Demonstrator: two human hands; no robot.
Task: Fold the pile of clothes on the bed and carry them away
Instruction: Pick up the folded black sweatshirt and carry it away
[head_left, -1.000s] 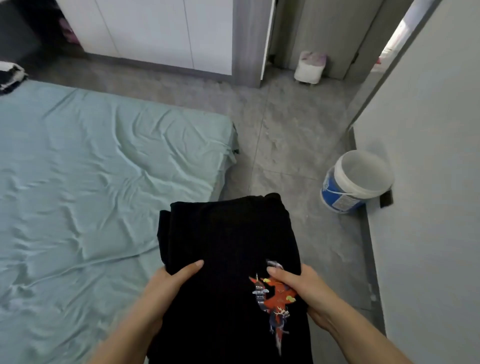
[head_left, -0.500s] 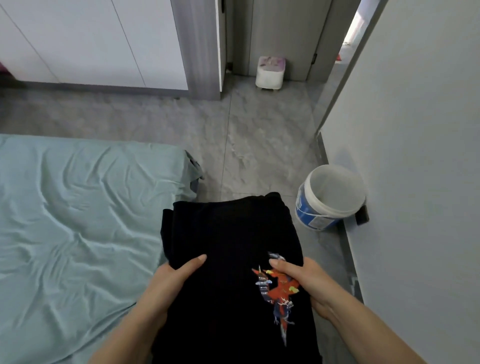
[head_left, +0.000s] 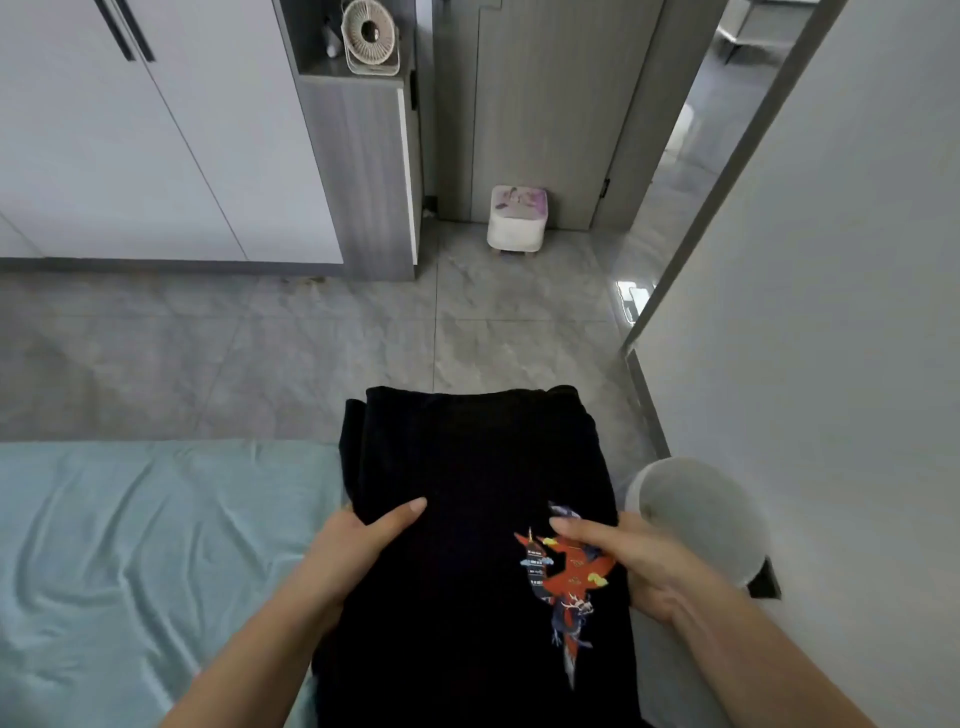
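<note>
A stack of folded black clothes (head_left: 467, 467) is held in front of me, above the floor beside the bed. The top piece bears a red and blue print (head_left: 563, 577). My left hand (head_left: 358, 545) grips the stack's left edge, thumb on top and fingers underneath. My right hand (head_left: 628, 556) grips the right edge the same way, its thumb by the print. The bed (head_left: 130, 545), covered by a wrinkled light green sheet, lies at the lower left with no clothes showing on it.
A white bucket (head_left: 696, 514) stands on the floor by the grey wall at right. Ahead are a small white stool (head_left: 517, 218), white wardrobe doors (head_left: 156, 130), a shelf with a fan (head_left: 370, 34) and an open doorway (head_left: 691, 171). Grey tiled floor lies between.
My view has swung up and to the right, off the bed and toward the stool and doorway. The stack stays in both hands with the same grip.
</note>
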